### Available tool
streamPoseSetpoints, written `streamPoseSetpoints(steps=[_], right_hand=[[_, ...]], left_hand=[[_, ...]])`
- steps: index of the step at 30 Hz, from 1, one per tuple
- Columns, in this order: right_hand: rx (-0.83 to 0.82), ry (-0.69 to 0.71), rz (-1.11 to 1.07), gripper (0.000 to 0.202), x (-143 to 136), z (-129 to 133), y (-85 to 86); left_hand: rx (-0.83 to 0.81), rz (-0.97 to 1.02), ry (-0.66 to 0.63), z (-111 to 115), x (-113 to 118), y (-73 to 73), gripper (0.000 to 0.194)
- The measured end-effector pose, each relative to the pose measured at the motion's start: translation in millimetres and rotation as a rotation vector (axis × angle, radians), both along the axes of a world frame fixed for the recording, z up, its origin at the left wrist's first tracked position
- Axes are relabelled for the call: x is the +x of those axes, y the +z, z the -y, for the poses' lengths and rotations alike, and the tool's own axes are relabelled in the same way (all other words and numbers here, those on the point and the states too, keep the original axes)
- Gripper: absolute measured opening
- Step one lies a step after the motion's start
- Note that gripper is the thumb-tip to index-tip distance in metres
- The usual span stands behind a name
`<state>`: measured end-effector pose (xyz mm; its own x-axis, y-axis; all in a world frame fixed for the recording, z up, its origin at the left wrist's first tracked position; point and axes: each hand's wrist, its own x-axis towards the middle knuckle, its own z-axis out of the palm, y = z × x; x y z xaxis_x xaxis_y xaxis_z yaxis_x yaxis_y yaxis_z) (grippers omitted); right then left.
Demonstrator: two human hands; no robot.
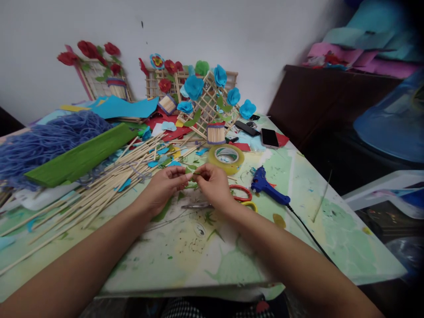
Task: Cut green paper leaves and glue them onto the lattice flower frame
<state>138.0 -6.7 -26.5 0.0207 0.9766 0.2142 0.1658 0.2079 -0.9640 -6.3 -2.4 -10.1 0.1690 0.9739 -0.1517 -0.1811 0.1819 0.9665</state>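
Over the middle of the table, my left hand [168, 184] and my right hand [212, 183] meet at the fingertips. Both pinch a small piece of green paper [190, 170], partly hidden by the fingers. Below my right wrist lie scissors with red and yellow handles [241, 193], their blades pointing left. A blue glue gun [270, 186] rests to the right, its black cord running off the near edge. Just beyond my hands is a roll of clear yellowish tape [212, 155]. Small green scraps [209, 217] are scattered under and in front of my hands.
Thin wooden sticks [109, 187], a green crepe paper strip [82, 152] and tangled purple yarn [49, 137] lie left. Stick lattices with blue paper flowers [194, 87] and red paper flowers [88, 49] lean near the wall. A phone [269, 138] lies back right.
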Motion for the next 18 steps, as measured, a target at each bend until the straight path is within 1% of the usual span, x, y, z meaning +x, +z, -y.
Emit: streamPoseSetpoints(steps=[2, 3, 7, 9, 14, 18], right_hand=[[0.034, 0.002, 0.016, 0.004, -0.1, 0.3, -0.6], [0.022, 0.007, -0.003, 0.006, -0.1, 0.4, -0.6], [-0.108, 0.037, -0.145, 0.02, 0.2, 1.2, -0.1], [-0.143, 0.035, -0.175, 0.023, 0.4, 1.6, -0.5], [-0.132, -0.021, -0.146, 0.024, -0.7, 1.2, -3.2], [-0.118, -0.048, -0.11, 0.024, -2.0, 0.4, -4.0]], left_hand=[[0.033, -0.036, -0.018, -0.2, 0.0, -0.1, 0.023], [0.038, -0.041, -0.021, -0.3, -0.1, 0.1, 0.022], [-0.01, 0.034, 0.05, 0.1, 0.3, 1.8, 0.021], [-0.027, 0.082, 0.078, 1.0, 1.6, 1.8, 0.021], [-0.066, 0.144, 0.08, 2.9, 5.9, -1.5, 0.013], [-0.082, 0.173, 0.093, 2.8, 7.3, -3.2, 0.011]])
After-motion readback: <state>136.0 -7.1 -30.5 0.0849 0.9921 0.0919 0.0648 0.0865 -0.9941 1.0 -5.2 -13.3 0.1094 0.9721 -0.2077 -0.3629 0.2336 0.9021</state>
